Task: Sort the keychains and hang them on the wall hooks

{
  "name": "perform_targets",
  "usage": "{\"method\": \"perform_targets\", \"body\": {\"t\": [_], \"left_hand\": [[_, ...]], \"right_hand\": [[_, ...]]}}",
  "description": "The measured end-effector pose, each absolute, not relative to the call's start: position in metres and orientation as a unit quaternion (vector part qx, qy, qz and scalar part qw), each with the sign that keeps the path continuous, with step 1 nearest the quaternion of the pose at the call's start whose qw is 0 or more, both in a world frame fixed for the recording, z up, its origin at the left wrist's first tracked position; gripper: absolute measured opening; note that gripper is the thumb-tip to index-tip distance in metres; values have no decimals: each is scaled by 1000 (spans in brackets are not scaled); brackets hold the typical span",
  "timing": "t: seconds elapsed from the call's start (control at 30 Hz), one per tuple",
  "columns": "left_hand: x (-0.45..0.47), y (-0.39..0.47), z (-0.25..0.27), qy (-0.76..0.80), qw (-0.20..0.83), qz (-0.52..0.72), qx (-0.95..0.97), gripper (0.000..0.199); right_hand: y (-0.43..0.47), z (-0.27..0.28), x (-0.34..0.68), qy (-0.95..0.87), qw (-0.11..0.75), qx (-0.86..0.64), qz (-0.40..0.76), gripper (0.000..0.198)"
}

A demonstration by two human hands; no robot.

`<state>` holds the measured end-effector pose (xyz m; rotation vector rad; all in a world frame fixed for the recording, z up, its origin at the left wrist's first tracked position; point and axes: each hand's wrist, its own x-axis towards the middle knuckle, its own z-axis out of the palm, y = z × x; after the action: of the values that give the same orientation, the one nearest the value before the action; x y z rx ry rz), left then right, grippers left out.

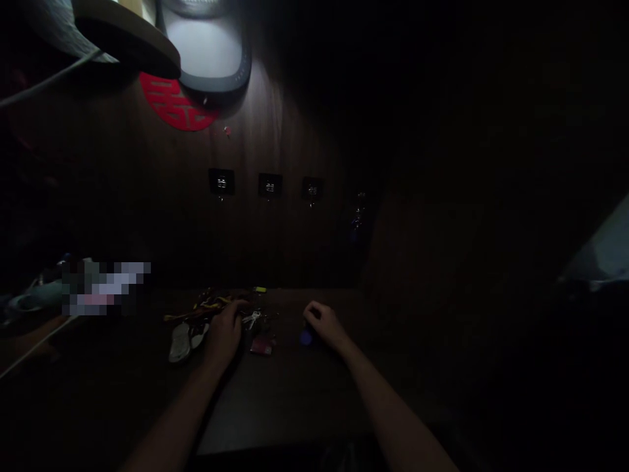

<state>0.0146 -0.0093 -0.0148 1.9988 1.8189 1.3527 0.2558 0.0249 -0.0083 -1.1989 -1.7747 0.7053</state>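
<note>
Fingers [317, 305] bent: right hand [328, 323] by blue tag [306, 337], left hand [225, 332] by keys [253, 320], grip unclear

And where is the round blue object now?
In the head view, the round blue object is close beside the right hand, right of the small red object.

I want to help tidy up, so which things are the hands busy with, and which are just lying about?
Probably in use:
keys, beside the left hand
blue tag, by the right hand
yellow-and-dark cords, at the left hand

Probably just about:
small yellow thing, beyond the keys
red cut-out, farther up
</note>
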Motion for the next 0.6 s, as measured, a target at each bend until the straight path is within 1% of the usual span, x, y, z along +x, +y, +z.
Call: {"method": "perform_targets", "body": {"t": [0.07,0.2,0.3,0.37,0.5,0.6], "left_hand": [[10,-9,-15,619,53,450,642,38],[3,-10,-13,633,20,444,634,37],[0,-12,-10,648,-19,400,647,36],[-2,-13,-8,664,-45,364,652,33],[-1,-14,-5,669,-57,344,656,30],[-1,-13,-7,656,-49,366,658,32]], "right_hand": [[24,-11,255,-747,391,-492,216,14],[23,-15,256,-778,345,-509,126,16],[23,-16,257,-790,330,-513,57,13],[21,-15,257,-794,336,-506,22,13],[6,-6,245,-834,345,-430,5,16],[-9,1,227,-895,304,-327,11,23]]}}
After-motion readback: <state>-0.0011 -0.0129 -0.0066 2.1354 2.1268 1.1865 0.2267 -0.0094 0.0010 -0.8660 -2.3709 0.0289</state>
